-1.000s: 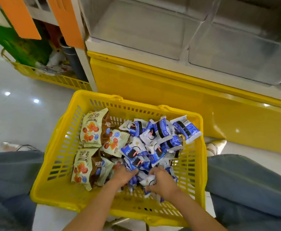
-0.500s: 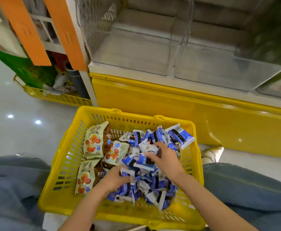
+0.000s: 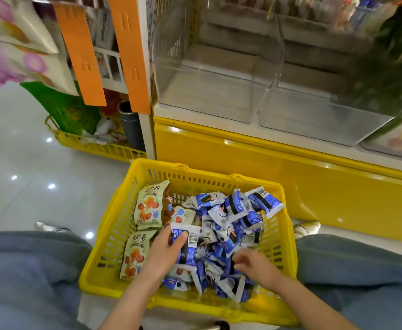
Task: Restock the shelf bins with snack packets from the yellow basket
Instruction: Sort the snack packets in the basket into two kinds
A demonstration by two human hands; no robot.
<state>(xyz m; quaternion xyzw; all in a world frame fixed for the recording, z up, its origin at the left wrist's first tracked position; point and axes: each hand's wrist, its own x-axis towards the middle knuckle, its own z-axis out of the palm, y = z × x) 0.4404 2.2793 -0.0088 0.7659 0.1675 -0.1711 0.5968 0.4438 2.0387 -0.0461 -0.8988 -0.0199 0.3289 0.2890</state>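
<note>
At far left a low wire basket (image 3: 100, 148) on the floor holds a green bag (image 3: 69, 108) and some blurred items. The yellow basket (image 3: 114, 210) sits between the person's knees; cream packets (image 3: 147, 206) lie along its left side, and blue-and-white packets (image 3: 233, 210) are heaped across its middle and right. Above it, two clear shelf bins (image 3: 207, 91) stand side by side on the white shelf. The left hand (image 3: 162, 256) grips one blue-and-white packet (image 3: 187, 244), thumb pressed on its face, just over the heap. The right hand (image 3: 257, 265) is low on the heap, fingers curled down among the packets; whether they hold one cannot be told.
</note>
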